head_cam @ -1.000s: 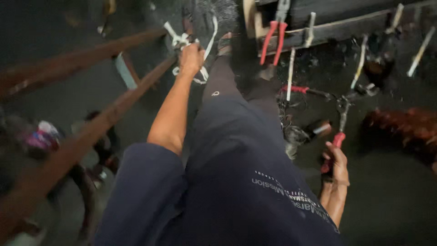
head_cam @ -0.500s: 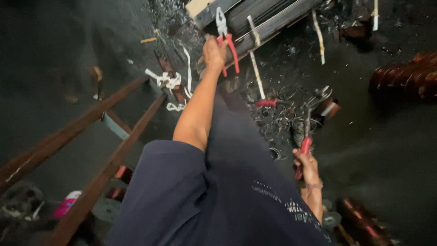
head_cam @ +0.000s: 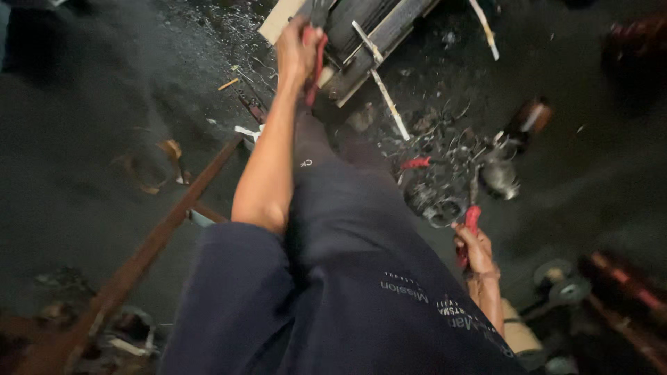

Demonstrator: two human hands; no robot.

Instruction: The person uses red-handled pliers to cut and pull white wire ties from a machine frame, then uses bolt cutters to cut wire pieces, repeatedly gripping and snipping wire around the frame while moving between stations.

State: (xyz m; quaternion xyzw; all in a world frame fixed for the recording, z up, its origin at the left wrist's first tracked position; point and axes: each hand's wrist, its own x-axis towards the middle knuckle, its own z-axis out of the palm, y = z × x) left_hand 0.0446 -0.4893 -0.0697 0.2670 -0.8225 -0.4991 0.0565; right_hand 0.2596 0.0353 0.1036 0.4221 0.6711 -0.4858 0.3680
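Observation:
My left hand (head_cam: 297, 52) reaches far forward along my outstretched leg and is closed around the red handles of pliers (head_cam: 316, 64) beside a dark slatted block (head_cam: 361, 28) on the floor. My right hand (head_cam: 476, 248) hangs low at my right side, gripping a red-handled tool (head_cam: 471, 221) whose tip points at a tangle of wire and metal scraps (head_cam: 445, 177). My dark trouser leg (head_cam: 347, 236) fills the middle of the view.
A rusty brown metal frame (head_cam: 167, 229) runs diagonally at the left. White sticks (head_cam: 389, 104) lie near the block. A brown bottle-like cylinder (head_cam: 528, 118) and copper-coloured coils (head_cam: 625, 285) sit at the right on the dark dirty floor.
My left hand left the white cord on the metal frame, moved right to the red pliers and closed on them. The view swung left and down. My right hand kept its tool.

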